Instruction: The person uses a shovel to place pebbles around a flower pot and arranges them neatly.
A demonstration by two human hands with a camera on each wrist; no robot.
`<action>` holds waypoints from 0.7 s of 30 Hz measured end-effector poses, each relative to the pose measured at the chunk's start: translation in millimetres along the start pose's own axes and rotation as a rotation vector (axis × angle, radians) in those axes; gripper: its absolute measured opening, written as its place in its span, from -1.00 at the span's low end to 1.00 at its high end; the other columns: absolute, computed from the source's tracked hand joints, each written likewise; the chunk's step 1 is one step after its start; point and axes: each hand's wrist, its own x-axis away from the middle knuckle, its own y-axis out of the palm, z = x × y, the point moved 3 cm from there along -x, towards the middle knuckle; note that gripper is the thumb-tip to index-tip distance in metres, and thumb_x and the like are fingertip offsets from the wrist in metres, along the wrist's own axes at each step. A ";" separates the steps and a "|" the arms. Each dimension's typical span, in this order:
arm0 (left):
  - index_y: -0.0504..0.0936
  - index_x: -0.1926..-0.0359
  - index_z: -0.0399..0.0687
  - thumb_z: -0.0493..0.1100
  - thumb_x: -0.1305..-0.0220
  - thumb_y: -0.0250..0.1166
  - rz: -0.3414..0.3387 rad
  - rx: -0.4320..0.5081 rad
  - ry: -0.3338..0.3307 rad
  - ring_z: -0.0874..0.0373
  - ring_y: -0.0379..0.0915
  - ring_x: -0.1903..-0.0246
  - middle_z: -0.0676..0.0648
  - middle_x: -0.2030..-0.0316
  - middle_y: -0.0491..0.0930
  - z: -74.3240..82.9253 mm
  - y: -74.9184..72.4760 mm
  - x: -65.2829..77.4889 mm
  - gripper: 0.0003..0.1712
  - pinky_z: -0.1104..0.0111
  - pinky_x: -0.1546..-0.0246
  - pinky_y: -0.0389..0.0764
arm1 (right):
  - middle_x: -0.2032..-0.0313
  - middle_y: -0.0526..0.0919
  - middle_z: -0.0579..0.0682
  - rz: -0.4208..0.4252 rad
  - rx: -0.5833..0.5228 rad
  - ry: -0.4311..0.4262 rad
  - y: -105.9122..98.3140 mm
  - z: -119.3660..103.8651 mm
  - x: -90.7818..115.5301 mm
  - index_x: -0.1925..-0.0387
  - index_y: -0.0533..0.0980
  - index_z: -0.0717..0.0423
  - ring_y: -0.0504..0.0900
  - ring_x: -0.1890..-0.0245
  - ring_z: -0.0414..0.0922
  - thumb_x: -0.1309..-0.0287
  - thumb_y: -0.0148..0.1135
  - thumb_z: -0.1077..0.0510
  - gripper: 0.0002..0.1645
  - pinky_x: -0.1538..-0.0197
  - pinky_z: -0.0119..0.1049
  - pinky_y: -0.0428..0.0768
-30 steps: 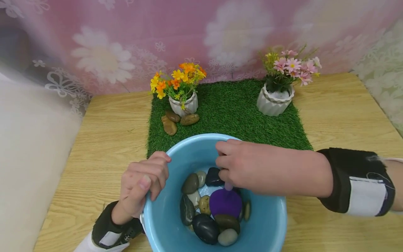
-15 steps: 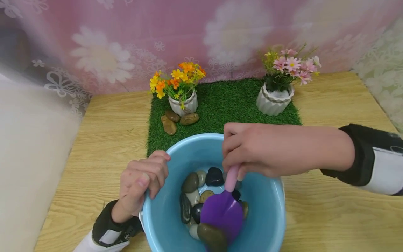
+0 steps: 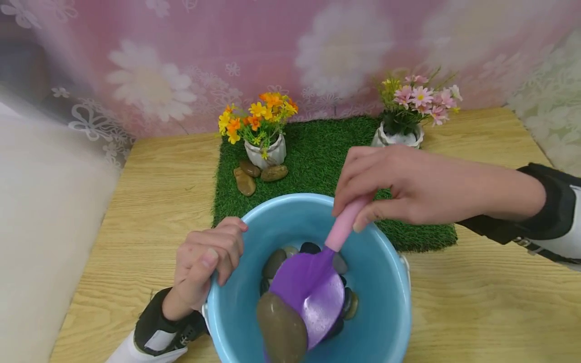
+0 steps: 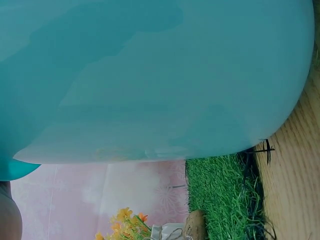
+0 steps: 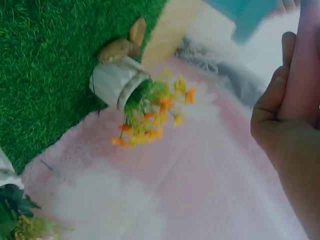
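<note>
The right hand point(image 3: 390, 186) is gripping a glossy purple, pink-handled shovel point(image 3: 301, 282) bearing a smooth brown stone point(image 3: 282, 328). The left hand point(image 3: 208, 256) is clasping the blue bucket point(image 3: 374, 297).

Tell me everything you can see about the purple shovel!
The shovel has a broad, shiny purple blade and a pink handle; it looks like plastic. It slants down into the blue bucket, handle end up, held by the right hand. A big brown stone rests on the blade. Whether the blade touches stones below is hidden.

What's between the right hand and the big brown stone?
The scoop: pink handle, then purple blade. The head view shows it.
</note>
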 end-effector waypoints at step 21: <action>0.25 0.78 -0.07 -0.36 -0.45 -0.22 -0.017 0.001 -0.030 0.12 0.25 0.64 0.01 0.75 0.28 0.7 -1.3 1.4 -0.43 0.20 -0.12 0.31 | 0.27 0.64 -0.07 0.276 0.397 0.593 -36.2 73.2 30.3 0.04 0.68 0.06 0.37 0.42 -0.13 -0.29 0.32 0.18 -0.78 0.33 -0.25 0.27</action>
